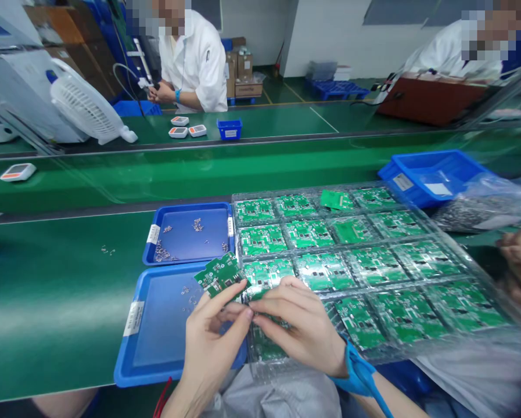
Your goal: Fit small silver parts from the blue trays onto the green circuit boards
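Up in the left hand (214,334) goes the circuit board (220,273), tilted above the near blue tray (155,331), its right corner by the clear tray (460,253). The left index finger lies along its lower edge, the fingers pinching it low, probably to leave most of its face uncovered.

In from the other side comes the right hand (306,322), palm down, wrist bent inward, blue strap (358,366) around it! Its thumb and index finger almost meet, right at the left thumb tip; whether they pinch something small, I can't tell. Both hands meet at the middle, perhaps so 1 can steady the other.

Small metal parts (162,251) lie in the 2 blue trays, seemingly kept within easy reach, while the clear tray's compartments seem to keep its boards apart on the worktop (60,278).
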A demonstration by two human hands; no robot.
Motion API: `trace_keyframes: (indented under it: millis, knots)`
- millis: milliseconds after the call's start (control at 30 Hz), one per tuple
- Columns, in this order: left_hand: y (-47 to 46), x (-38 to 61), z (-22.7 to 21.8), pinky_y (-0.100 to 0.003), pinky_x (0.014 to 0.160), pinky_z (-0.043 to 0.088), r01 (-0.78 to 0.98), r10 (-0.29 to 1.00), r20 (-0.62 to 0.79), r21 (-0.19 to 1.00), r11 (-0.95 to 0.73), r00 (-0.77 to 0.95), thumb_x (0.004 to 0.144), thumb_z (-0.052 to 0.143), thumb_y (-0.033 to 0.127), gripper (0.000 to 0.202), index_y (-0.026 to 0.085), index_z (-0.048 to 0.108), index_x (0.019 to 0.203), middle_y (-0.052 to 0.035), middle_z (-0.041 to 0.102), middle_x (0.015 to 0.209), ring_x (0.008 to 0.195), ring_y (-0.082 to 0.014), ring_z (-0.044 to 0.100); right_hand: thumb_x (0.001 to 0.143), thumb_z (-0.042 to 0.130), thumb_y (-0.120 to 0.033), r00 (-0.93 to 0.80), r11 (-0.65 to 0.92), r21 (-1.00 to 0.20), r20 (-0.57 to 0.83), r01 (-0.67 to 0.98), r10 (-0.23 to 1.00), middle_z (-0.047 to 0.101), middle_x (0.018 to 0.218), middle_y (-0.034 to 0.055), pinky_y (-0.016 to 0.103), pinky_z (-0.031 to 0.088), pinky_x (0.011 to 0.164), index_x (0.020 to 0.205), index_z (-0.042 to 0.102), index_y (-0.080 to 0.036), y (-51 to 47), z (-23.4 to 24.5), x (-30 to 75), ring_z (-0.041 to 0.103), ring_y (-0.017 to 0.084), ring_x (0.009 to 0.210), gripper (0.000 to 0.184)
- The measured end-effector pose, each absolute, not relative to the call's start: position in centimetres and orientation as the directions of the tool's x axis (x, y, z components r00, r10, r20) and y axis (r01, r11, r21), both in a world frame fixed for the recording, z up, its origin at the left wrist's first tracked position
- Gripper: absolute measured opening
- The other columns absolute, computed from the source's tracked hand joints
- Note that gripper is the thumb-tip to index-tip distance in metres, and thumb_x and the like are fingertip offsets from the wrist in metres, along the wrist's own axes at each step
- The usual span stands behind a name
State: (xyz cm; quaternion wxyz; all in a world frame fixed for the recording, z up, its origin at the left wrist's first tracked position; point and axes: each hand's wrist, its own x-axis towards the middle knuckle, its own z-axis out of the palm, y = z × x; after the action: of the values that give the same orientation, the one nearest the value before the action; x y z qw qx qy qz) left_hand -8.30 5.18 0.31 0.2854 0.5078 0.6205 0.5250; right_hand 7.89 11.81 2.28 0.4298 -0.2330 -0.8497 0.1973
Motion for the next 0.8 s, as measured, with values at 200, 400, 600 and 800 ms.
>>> trace_keyframes:
  millis: [200,400,600,800]
  knots:
    - [5.8,-8.3,0.9,-0.029,0.061,0.06,0.112,0.965,0.008,0.993,0.022,-0.263,0.079,0.075,0.042,0.038,0.019,0.076,0.11,-0.0042,0.071,0.061,0.054,-0.0152,0.068,0.098,0.052,-0.02,-0.634,0.862,-0.428,0.595,0.27,0.494,0.072,0.082,0.0009,0.031,0.042,0.071,0.095,0.061,-0.018,12.0,2.2,8.3,0.063,0.011,0.07,0.01]
    - [5.6,-8.6,0.4,-0.026,0.056,0.057,0.026,0.971,-0.122,0.991,0.13,-0.208,0.076,0.076,0.039,0.043,0.019,0.074,0.114,-0.0022,0.069,0.057,0.05,-0.0135,0.064,0.096,0.055,-0.015,-0.708,0.93,-0.234,0.603,0.284,0.368,0.074,0.089,0.0022,0.033,0.043,0.079,0.105,0.061,-0.015,12.2,2.0,8.9,0.061,0.011,0.067,0.011]
    - [5.7,-8.5,0.1,-0.023,0.052,0.054,-0.042,0.962,-0.202,0.979,0.197,-0.183,0.071,0.079,0.032,0.043,0.018,0.075,0.112,-0.0006,0.066,0.053,0.044,-0.0105,0.058,0.096,0.049,-0.01,-0.756,0.958,-0.071,0.599,0.279,0.265,0.074,0.083,0.0016,0.034,0.045,0.078,0.096,0.065,-0.016,12.1,2.6,9.2,0.058,0.011,0.062,0.017]
    - [5.6,-8.3,0.9,-0.02,0.051,0.056,0.015,0.961,-0.153,0.987,0.161,-0.229,0.074,0.071,0.029,0.028,0.019,0.079,0.099,-0.0064,0.073,0.082,0.056,-0.0125,0.068,0.09,0.054,-0.013,-0.707,0.953,-0.145,0.643,0.266,0.295,0.073,0.077,-0.0007,0.033,0.048,0.076,0.093,0.062,-0.019,12.3,2.4,8.9,0.058,0.01,0.059,0.01]
